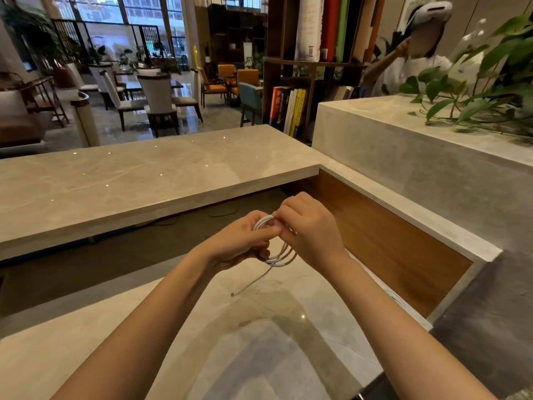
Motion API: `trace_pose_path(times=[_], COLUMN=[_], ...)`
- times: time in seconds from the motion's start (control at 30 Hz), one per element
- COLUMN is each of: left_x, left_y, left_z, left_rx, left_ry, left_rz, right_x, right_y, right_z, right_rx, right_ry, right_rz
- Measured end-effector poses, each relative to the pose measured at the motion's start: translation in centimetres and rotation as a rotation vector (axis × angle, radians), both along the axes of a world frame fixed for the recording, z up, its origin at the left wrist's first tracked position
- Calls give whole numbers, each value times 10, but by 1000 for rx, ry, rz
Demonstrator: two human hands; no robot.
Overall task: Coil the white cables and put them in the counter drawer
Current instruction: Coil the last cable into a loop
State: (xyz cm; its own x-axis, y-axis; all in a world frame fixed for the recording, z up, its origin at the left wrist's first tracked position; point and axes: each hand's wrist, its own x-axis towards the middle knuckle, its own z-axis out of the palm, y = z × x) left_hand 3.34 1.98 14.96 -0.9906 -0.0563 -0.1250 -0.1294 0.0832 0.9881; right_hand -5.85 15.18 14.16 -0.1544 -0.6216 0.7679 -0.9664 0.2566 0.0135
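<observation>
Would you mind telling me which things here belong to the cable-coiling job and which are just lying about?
Job: white cable coil, gripped by the left hand and right hand; its loose end trailing toward the lower counter.
Lying about: books, leafy plant, chairs.

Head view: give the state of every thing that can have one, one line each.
Thin white cable: partly coiled in loops, held above the glossy beige marble counter, tail hanging loose.
Left hand: grips the loops.
Right hand: pinches the loops at the top.
</observation>
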Motion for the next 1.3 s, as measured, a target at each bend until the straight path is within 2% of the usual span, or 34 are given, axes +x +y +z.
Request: trace_pose_path(times=[0.1, 0.23, 0.33, 0.5, 0.67, 0.83, 0.97, 1.03, 1.1, 1.17, 1.23, 1.3], left_x=[1, -4, -5, 0, 12, 22, 29, 29, 27, 24, 21, 19], left_y=[-9, -3, 0, -2, -6, -22, -24, -21, -18, -15, -15, -14], left_z=[-1, -11, -18, -8, -5, -8, -8, -11, -15, -18, -20, -18], left_rx=[-35, -299, -305, -351, 118, 90, 299, 345, 335, 335, 365, 392], left_ry=[-27, -80, -53, 42, 12, -12, -55, -42, -32, -18, 7, 20], left_rz=[-92, -20, 46, 62, -85, -30, -39, -9, 47, 103, 137, 169], right_x=[-3, 5, 13, -3, -18, -20, -22, -21, -14, 1, 16, 21], right_y=[4, 8, 7, 10, 10, 12, 4, 0, -4, -5, -7, -8], right_z=[10, 36, 51, 78, 81, 84, 62, 41, 22, 13, 9, 5], right_rx=[11, 196, 258, 136, 234, 382, 428, 485, 438, 312, 299, 313], right_ry=[-107, -590, -794, -800, -647, -572, -686, -651, -615, -796, -1036, -1065], right_rz=[56, 187, 270, 175, 72, -22, -2, -49, -128, -77, 68, 112])
